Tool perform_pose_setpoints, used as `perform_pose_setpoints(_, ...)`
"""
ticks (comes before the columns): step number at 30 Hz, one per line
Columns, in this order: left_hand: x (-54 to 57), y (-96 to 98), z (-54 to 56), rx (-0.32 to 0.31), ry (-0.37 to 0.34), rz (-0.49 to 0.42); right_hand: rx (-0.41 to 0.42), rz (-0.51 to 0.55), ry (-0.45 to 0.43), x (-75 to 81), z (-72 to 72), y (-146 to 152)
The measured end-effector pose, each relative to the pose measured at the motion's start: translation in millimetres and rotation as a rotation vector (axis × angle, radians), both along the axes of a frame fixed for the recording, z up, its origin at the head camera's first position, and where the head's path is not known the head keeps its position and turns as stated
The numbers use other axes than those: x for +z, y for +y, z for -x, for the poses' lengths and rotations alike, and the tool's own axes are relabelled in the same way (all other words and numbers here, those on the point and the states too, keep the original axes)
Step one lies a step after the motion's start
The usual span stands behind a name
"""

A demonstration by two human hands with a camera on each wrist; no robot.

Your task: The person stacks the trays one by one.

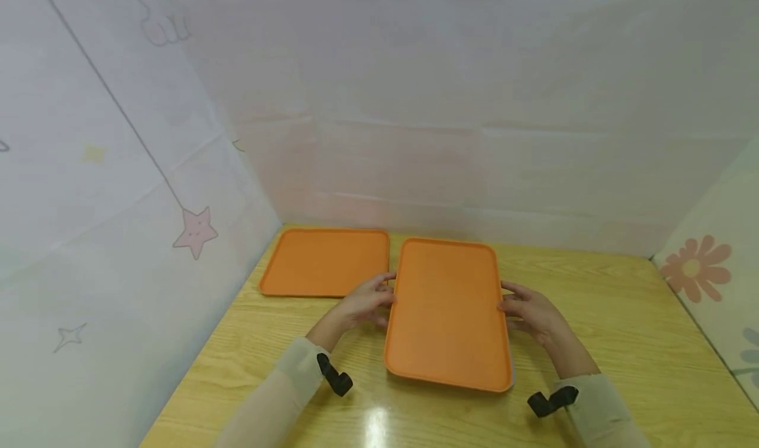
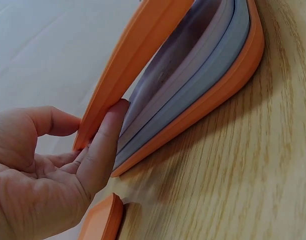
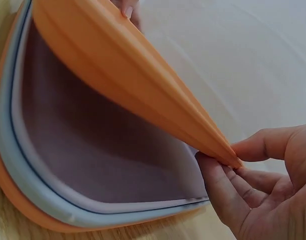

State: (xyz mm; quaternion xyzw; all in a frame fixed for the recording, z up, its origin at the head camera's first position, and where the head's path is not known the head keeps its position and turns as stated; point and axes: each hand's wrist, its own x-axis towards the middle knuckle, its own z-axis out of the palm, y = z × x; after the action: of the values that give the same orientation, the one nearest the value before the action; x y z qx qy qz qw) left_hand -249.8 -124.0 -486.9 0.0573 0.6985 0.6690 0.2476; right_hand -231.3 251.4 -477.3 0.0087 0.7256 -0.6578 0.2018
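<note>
In the head view, the upper orange tray [image 1: 447,313] is lying between the two hands over the bench [image 1: 593,316], its long axis running from near to far. The left hand [image 1: 364,303] is gripping its left long edge and the right hand [image 1: 534,313] its right one. Both forearms are reaching in from the bottom of the view and angling toward each other. Near the left hand, a second orange tray [image 1: 329,260] is resting on the bench, its long axis pointing left to right.

In the left wrist view, the left hand is pinching the upper tray's edge between thumb and fingers. The tray is slanting above a lavender tray [image 2: 198,60], which is sitting on a grey-blue tray [image 2: 238,32] and a bottom orange tray [image 2: 254,45].

In the right wrist view, the right hand is likewise pinching the raised edge, a gap showing above the lavender tray.
</note>
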Motion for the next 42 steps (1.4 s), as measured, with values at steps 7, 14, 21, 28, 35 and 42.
perform_pose_setpoints(7,-2.2,3.3,1.4,-0.008,0.017,0.018,0.006,-0.041,0.012,-3.3,3.4,3)
perform_pose_setpoints(14,-2.1,6.7,2.6,-0.019,0.023,0.046,-0.007,-0.068,0.029,-7.8,4.9,2)
perform_pose_setpoints(21,-0.4,10.5,4.8,-0.032,0.042,0.075,-0.021,-0.161,0.054,-7.6,5.5,0)
perform_pose_setpoints(28,-0.4,14.7,7.8,-0.05,0.071,0.123,-0.039,-0.23,0.069,-9.0,7.4,0)
perform_pose_setpoints(35,0.6,17.7,8.7,-0.047,0.074,0.182,-0.024,-0.249,0.091,-8.3,9.4,2)
perform_pose_setpoints(42,3.1,20.8,9.6,-0.039,0.071,0.231,-0.014,-0.301,0.112,-10.0,11.8,3)
